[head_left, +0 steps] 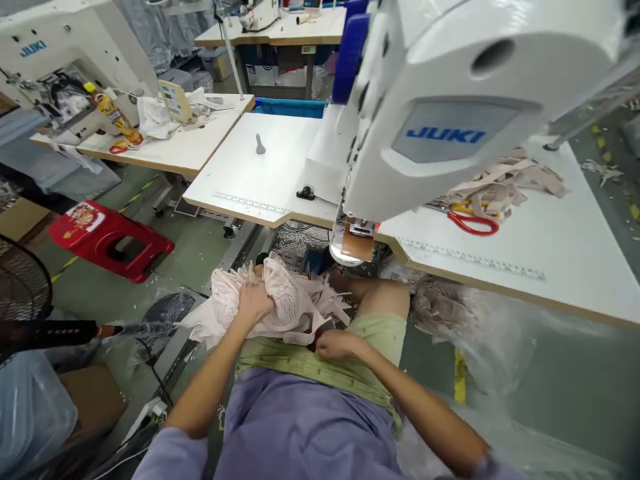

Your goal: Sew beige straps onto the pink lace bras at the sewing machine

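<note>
A pile of pale pink lace bras [290, 300] lies across my lap, with loose straps and bands spread around the lace cups. My left hand [256, 301] rests on top of the pile, fingers curled around one of the cups. Close to the pile's lower right edge, my right hand [336, 343] is closed near my waist. Something small and dark reddish shows at its fingers, too hidden to name. Above the lap is the rounded arm end [353, 247] of a white JUKI sewing machine [450, 113].
Red-handled scissors [473, 224] and beige fabric strips [510, 180] lie on the table at right. A second sewing machine [75, 60] stands at left. On the floor are a tipped red stool [110, 237] and plastic bags [485, 333]. A fan [23, 300] stands at far left.
</note>
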`<state>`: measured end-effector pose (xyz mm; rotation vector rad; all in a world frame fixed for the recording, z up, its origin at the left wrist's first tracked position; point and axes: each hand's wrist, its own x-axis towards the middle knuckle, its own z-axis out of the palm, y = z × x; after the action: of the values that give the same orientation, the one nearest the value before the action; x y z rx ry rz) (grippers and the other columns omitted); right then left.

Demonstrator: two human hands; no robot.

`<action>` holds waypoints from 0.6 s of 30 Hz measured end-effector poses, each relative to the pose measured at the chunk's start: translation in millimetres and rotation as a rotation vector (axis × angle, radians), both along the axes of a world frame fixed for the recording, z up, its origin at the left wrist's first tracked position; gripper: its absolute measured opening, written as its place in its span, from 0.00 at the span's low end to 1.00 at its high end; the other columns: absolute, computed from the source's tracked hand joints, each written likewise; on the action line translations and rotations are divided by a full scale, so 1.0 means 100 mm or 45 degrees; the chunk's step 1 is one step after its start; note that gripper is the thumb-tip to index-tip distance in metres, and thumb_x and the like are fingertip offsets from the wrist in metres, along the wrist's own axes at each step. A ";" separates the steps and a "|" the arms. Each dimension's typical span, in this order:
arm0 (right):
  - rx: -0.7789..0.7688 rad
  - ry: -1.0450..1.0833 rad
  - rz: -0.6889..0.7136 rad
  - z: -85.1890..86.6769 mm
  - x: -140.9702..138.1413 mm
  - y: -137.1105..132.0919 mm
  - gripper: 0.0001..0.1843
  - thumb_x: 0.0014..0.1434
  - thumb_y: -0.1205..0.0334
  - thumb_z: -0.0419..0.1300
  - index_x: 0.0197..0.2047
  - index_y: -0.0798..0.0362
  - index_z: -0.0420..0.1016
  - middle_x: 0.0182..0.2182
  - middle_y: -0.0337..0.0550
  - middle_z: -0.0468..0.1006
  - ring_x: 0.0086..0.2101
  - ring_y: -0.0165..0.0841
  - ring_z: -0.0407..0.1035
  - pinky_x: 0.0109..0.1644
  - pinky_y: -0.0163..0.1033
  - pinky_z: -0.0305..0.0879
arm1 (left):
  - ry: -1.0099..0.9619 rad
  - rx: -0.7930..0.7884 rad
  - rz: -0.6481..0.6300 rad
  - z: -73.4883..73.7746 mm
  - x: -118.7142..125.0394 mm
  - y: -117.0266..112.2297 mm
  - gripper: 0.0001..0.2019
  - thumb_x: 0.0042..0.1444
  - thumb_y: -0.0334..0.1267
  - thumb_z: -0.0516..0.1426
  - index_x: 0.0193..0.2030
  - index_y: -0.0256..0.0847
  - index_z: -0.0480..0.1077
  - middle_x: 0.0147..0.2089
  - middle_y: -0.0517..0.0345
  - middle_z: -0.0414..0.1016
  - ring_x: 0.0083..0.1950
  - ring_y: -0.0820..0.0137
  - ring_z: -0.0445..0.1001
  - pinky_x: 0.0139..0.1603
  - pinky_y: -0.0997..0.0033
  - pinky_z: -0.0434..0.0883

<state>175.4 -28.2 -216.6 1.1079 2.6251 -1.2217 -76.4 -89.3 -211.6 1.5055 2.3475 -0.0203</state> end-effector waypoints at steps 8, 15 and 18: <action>0.296 0.455 0.050 -0.09 -0.71 0.08 0.30 0.65 0.45 0.55 0.63 0.55 0.69 0.62 0.56 0.69 0.64 0.49 0.59 0.71 0.56 0.44 | -0.080 0.227 -0.199 -0.15 0.42 -0.15 0.28 0.52 0.37 0.55 0.61 0.34 0.68 0.56 0.33 0.73 0.62 0.47 0.69 0.70 0.48 0.55; 0.382 0.559 0.163 -0.19 -0.99 0.02 0.30 0.64 0.42 0.58 0.60 0.54 0.71 0.57 0.54 0.74 0.61 0.46 0.62 0.72 0.58 0.40 | 0.078 0.461 -0.045 0.38 -0.11 -0.69 0.15 0.63 0.41 0.49 0.47 0.38 0.73 0.51 0.40 0.76 0.57 0.55 0.71 0.58 0.53 0.66; 0.356 0.548 0.287 -0.13 -1.01 0.05 0.37 0.60 0.36 0.60 0.62 0.54 0.70 0.59 0.55 0.72 0.61 0.47 0.62 0.72 0.60 0.38 | 0.208 0.458 0.216 0.49 -0.28 -0.85 0.18 0.65 0.48 0.49 0.31 0.38 0.69 0.30 0.47 0.73 0.37 0.58 0.72 0.39 0.62 0.66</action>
<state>74.9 -23.4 -229.8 0.5929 3.2126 -1.1818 -104.1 -174.0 -162.8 1.4989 2.7157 0.3518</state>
